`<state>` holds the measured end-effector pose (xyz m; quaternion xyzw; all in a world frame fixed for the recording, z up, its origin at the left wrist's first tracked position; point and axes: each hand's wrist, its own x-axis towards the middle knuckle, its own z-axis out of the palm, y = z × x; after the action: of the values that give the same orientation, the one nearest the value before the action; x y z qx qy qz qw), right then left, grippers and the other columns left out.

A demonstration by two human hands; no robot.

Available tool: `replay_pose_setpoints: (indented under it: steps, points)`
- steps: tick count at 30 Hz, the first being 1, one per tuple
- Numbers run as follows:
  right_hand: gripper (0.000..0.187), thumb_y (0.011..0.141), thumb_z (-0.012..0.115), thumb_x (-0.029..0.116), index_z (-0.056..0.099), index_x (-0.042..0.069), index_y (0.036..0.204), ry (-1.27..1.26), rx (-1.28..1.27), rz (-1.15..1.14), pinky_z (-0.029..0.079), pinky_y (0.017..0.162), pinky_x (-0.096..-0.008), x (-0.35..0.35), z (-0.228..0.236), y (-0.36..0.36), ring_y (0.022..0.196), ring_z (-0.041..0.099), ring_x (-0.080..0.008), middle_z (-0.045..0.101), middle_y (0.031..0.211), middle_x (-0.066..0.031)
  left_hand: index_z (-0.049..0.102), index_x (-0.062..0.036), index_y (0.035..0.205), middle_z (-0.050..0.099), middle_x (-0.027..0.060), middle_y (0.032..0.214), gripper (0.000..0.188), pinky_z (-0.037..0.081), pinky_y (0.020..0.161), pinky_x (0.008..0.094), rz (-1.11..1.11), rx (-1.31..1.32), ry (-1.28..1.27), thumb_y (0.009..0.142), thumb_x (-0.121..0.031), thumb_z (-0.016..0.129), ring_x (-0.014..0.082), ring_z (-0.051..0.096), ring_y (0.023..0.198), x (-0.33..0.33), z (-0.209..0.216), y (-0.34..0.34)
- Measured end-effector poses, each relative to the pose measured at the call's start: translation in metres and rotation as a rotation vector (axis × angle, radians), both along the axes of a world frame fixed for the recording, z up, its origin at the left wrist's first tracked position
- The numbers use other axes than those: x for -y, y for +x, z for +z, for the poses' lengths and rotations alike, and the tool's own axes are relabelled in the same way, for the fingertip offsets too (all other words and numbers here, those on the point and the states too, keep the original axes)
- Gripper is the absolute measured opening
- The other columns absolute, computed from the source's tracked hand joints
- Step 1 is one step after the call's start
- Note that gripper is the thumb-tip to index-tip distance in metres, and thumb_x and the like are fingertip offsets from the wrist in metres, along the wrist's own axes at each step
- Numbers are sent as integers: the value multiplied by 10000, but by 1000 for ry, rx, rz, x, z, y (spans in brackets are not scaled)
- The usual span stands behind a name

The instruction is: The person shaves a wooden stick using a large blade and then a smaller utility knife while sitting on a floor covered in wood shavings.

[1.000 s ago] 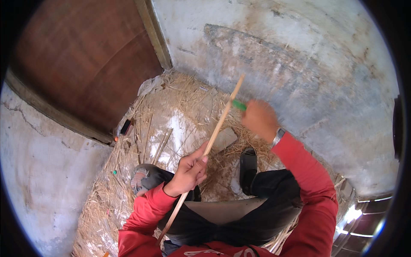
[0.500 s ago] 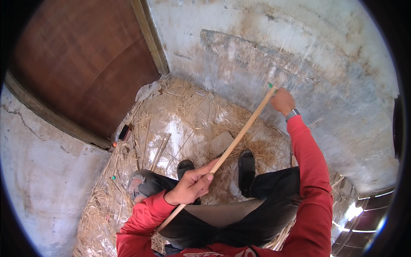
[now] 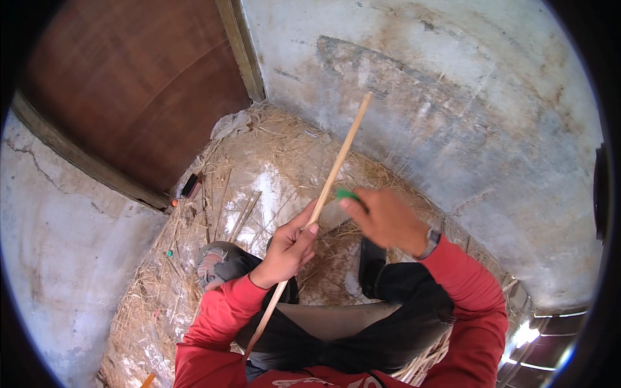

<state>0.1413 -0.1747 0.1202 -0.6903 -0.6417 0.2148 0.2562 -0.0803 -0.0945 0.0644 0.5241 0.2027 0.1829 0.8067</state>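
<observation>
A long, pale wooden stick [image 3: 345, 150] slants from my lap up toward the wall. My left hand [image 3: 288, 252] is wrapped round it near its middle, thumb on top. Its lower part runs beside my left forearm to my thigh. My right hand [image 3: 390, 221], slightly blurred, is closed on a small green piece [image 3: 347, 193], mostly hidden by the fingers, so I cannot make out its kind. The green piece is just right of the stick, above my left hand; whether it touches the stick is unclear.
Straw and thin sticks litter the floor [image 3: 275, 145]. A stained wall [image 3: 453, 103] rises close ahead and to the right. A brown door panel [image 3: 142, 84] in a wooden frame is at the far left. A small black item [image 3: 190, 185] lies near its sill.
My right hand has come back from the stick's far end toward my left hand, with the green piece. The stick's far end has swung left and now shows bare.
</observation>
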Motion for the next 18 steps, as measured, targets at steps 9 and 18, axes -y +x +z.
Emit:
replay_pose_setpoints:
  steps: [9, 18]
  points:
    - [523, 1007, 475, 476, 641, -7, 898, 10, 172, 32, 469, 542, -514, -21, -40, -14, 548, 598, -408, 588, 599, -208, 276, -54, 1552, 397, -52, 565, 538, 312, 441, 229, 93, -120, 139, 1058, -137, 474, 41, 347, 458, -11, -19, 1]
    - [698, 1034, 352, 523, 640, -61, 782, 152, 308, -940, 498, 773, -453, 12, -104, 280, 710, 606, -378, 638, 733, -234, 259, -83, 1565, 352, -78, 640, 553, 297, 461, 208, -233, -33, 175, 1055, -115, 470, 29, 322, 502, 14, -15, -13]
